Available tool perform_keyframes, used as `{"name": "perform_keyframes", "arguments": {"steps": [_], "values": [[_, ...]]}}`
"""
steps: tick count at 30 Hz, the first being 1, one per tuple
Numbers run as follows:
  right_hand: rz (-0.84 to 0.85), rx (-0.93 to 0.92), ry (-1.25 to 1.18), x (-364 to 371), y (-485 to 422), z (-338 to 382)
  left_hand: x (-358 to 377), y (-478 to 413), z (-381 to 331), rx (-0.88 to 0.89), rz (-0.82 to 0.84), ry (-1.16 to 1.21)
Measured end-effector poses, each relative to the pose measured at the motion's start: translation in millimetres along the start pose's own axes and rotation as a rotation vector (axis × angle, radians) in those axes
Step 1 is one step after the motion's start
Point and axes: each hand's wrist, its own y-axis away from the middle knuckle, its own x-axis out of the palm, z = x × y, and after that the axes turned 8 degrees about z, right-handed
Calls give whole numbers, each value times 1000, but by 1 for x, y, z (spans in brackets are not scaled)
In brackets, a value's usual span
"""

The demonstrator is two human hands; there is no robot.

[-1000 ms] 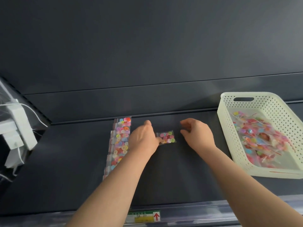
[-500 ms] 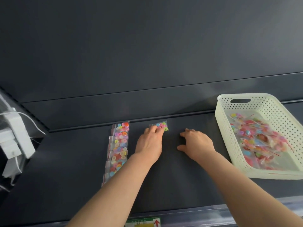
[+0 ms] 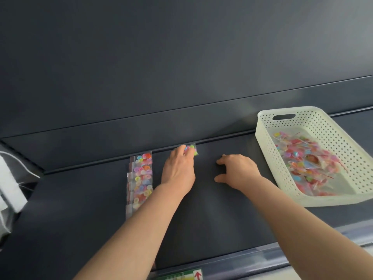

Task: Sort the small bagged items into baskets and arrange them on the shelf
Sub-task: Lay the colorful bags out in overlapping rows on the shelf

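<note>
A small clear bag of coloured buttons (image 3: 191,149) lies flat at the back of the dark shelf (image 3: 201,219). My left hand (image 3: 178,168) lies on the shelf with straight fingertips pressing on that bag. Left of it runs a column of several overlapping button bags (image 3: 140,178), from the back edge toward the front. My right hand (image 3: 236,171) rests on the bare shelf with fingers spread, holding nothing. A cream perforated basket (image 3: 268,158) at the right holds a heap of more button bags (image 3: 308,160).
The shelf's dark back panel (image 3: 181,77) rises right behind the bags. White packaged items (image 3: 10,184) sit at the far left edge. A price-label strip (image 3: 181,275) with a red arrow runs along the shelf's front edge.
My left hand has pushed the single bag from mid-shelf to the back edge, right of the column. My right hand let go, spread its fingers and settled on the shelf.
</note>
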Motion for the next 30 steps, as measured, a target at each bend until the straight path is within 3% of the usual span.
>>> {"name": "perform_keyframes", "arguments": {"steps": [4, 7, 10, 19, 27, 30], "values": [[-135, -84, -121, -17, 11, -8, -13, -1, -29, 50, -36, 86], [-378, -109, -43, -38, 33, -32, -19, -4, -66, 65, -63, 140], [-504, -60, 22, -54, 53, -70, -20, -3, -105, 108, -70, 247], [-345, 181, -31, -55, 61, -195, -7, -12, -198, 20, -77, 388], [-311, -36, -55, -54, 36, -198, -2, -6, -214, -73, -77, 344], [-300, -38, 59, -48, 27, -192, -4, -2, -213, -79, -70, 373]]}}
